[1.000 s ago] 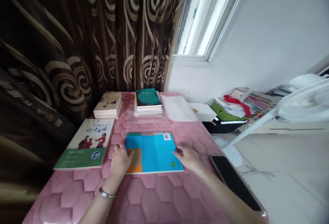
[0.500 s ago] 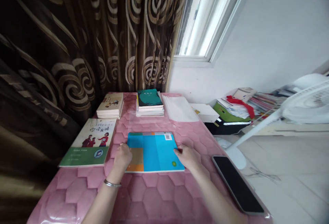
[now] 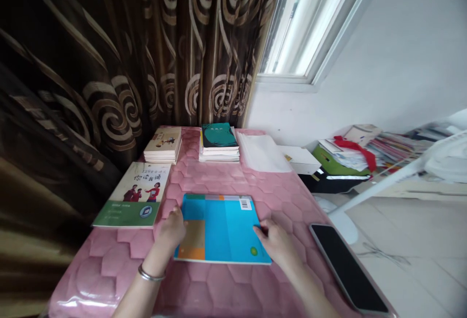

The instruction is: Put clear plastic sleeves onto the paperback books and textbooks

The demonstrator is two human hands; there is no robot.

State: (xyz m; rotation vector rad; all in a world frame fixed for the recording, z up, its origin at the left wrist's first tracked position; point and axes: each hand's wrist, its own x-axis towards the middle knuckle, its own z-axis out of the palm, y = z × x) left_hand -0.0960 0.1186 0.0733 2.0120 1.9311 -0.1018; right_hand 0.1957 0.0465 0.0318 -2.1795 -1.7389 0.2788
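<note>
A blue book [image 3: 229,230] with an orange and tan corner lies in front of me, its barcode at the upper right. My left hand [image 3: 173,228], with a silver bangle on the wrist, has its fingers curled at the book's left edge. At the right edge, my right hand [image 3: 272,238] pinches the book between thumb and fingers. A green and white book [image 3: 133,196] lies to the left. Behind it is a stack of tan books [image 3: 163,145], and a stack topped by a teal book [image 3: 219,136] stands at the back.
Clear plastic sheets [image 3: 264,152] lie at the back right beside a white box [image 3: 301,159]. A black phone [image 3: 346,267] rests near the right edge of the pink padded table [image 3: 215,289]. A white fan [image 3: 379,184] stands on the floor beyond.
The blue book, with both hands at its sides, has come slightly nearer to me. The view has shifted a little, so the surroundings sit further right.
</note>
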